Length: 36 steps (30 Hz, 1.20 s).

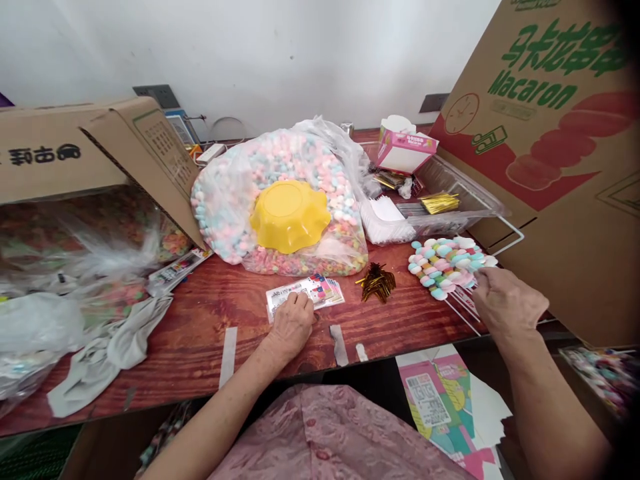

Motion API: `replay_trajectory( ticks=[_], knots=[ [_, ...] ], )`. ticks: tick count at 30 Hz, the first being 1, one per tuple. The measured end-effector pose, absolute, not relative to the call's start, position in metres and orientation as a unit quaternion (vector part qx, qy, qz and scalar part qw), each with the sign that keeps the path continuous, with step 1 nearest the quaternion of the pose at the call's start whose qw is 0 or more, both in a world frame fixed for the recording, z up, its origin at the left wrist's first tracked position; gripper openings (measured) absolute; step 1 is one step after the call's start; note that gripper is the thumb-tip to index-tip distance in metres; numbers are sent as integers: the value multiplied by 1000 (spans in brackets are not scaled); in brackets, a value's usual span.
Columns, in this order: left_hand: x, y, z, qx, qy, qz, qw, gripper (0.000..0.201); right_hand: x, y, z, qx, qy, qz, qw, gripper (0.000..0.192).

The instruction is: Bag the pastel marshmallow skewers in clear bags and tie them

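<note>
My left hand rests on a fanned stack of small printed bags on the red wooden table, fingertips pinching the top one. My right hand reaches the white sticks of several candy skewers, pastel marshmallow pieces threaded in rows, lying at the table's right edge. Its fingers are curled on the sticks; I cannot tell whether one is lifted. A bunch of gold twist ties lies between my two hands.
A big clear bag of pastel candy with a yellow bowl upside down on it sits behind. Cardboard boxes stand left and right. A clear tray holds gold ties; a pink carton stands behind it.
</note>
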<state>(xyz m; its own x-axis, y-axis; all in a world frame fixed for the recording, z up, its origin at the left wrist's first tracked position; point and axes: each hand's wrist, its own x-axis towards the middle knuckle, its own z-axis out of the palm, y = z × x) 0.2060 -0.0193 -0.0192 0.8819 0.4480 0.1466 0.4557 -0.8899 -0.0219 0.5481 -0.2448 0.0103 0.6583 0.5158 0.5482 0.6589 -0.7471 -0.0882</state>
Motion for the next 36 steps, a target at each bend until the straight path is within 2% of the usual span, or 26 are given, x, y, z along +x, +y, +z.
replay_trajectory(
  ticks=[3,6,9,13,16,19,24,27,31,36],
  knots=[
    [205,-17,-19,-957,-268,-112,-8,15,536,-245,8,-846,-342,-290,290,29],
    [203,-9,-17,-936,-293,-177,-77,17,510,-242,4,-807,-346,-274,393,24],
    [199,-4,-17,-927,-295,-200,-114,15,479,-239,-3,-764,-359,-205,496,17],
    [196,-4,-20,-940,-285,-163,-87,17,444,-236,-15,-733,-352,-113,571,15],
    [195,-5,-19,-953,-266,-129,-70,19,435,-237,-20,-737,-352,-85,570,18],
    [193,-4,-16,-959,-249,-113,-73,21,448,-242,-7,-762,-363,-105,525,18],
    [193,2,-14,-956,-247,-123,-102,21,486,-260,56,-804,-385,-190,411,20],
    [193,7,-17,-935,-260,-171,-168,19,481,-258,82,-799,-453,-179,352,19],
    [188,13,-19,-904,-249,-219,-269,13,445,-234,68,-728,-569,-93,371,10],
    [184,15,-17,-892,-242,-230,-306,9,413,-200,28,-695,-593,-47,404,9]
  ],
)
